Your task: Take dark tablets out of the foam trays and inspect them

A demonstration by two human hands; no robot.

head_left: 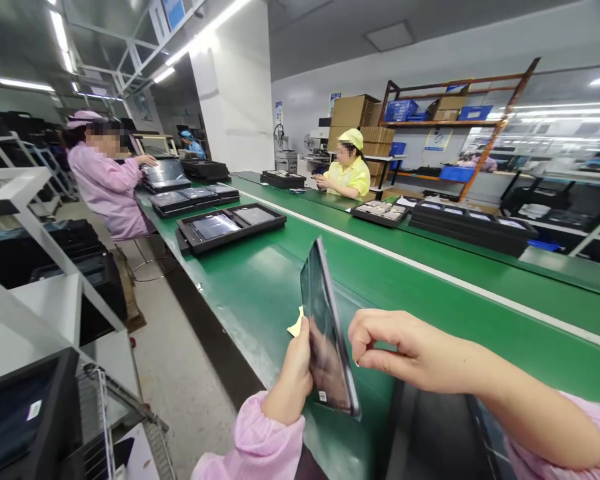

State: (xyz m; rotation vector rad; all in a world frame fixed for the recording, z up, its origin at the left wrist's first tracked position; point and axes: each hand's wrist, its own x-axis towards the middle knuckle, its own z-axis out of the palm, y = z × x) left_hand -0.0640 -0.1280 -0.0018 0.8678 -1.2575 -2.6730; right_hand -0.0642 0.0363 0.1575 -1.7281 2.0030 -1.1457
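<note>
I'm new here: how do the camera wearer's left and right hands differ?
The left hand grips the dark panel; the right hand is curled beside its edge, grip unclear. The left hand has a yellow piece by its thumb; the right hand doesn't. Both have pink sleeves.

A flat panel (325, 333) is at frame centre, above the bench (430, 300); a tray (241, 239) lies on the bench beyond, left of centre; a shelf rack (437, 124) stands upper right.

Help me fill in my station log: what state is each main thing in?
Left hand: gripping dark panel
Dark panel: held up, tilted
Right hand: fingers curled, beside dark panel
Yellow slip: bent, beside left hand
Black tray ahead: uncovered, holding panels
Ceiling light: lit
</note>
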